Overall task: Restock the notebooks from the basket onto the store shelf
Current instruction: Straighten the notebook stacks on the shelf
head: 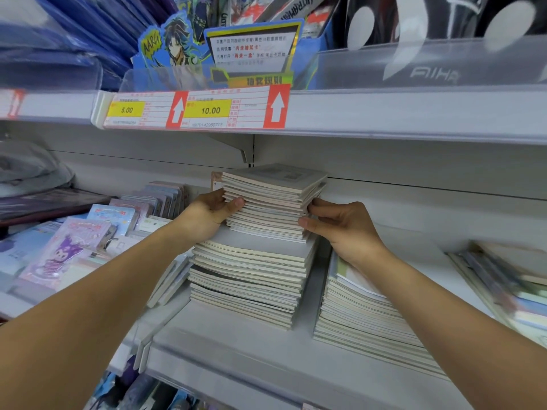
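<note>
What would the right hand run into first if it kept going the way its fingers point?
The right hand points leftward; its fingers already touch the batch of notebooks held atop the taller stack, so it meets that first.

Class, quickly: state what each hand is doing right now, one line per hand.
Left hand: grips the left edge of the upper notebook stack.
Right hand: grips the stack's right edge.
</note>
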Tool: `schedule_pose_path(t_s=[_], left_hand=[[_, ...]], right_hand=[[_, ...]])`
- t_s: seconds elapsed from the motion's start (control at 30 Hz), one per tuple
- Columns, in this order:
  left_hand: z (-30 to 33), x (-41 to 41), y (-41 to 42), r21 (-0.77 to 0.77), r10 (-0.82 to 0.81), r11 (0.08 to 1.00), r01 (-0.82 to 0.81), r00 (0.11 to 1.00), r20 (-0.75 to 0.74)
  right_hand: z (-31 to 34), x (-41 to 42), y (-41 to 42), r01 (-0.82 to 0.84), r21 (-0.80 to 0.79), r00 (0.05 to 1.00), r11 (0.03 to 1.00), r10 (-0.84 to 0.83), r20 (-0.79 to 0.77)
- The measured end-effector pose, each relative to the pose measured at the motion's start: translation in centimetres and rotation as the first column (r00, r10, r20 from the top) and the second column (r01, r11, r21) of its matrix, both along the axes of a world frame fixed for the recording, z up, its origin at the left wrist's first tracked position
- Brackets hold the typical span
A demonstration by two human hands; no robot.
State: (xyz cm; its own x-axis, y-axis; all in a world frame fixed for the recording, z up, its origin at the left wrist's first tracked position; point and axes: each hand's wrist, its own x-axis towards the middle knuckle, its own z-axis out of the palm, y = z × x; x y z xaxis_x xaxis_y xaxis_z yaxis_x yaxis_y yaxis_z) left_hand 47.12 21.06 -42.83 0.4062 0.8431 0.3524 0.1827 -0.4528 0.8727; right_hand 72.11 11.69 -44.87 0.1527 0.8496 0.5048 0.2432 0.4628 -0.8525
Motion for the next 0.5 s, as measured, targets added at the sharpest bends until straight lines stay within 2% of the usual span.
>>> schedule_pose_path(t_s=[0.23, 0.37, 0.5], left_hand=[[-0.3, 0.1, -0.6, 0.133, 0.031, 0.991, -0.017, 0.994, -0.101], [-0.2, 0.2, -0.3, 0.168, 0.074, 0.984, -0.049, 0.987, -0.141], [0.0, -0.2, 0.1, 0.082, 0.047, 0.996, -0.037, 0.990, -0.130]], right_hand=[[0.3, -0.5, -0.7, -0.001, 0.021, 1.000, 1.000, 0.002, -0.030], [0.9, -1.3, -1.3, 0.102, 0.032, 0.995, 0.994, -0.101, -0.015], [1.1, -1.5, -1.0, 0.192, 0.064, 0.981, 0.979, -0.194, 0.028]])
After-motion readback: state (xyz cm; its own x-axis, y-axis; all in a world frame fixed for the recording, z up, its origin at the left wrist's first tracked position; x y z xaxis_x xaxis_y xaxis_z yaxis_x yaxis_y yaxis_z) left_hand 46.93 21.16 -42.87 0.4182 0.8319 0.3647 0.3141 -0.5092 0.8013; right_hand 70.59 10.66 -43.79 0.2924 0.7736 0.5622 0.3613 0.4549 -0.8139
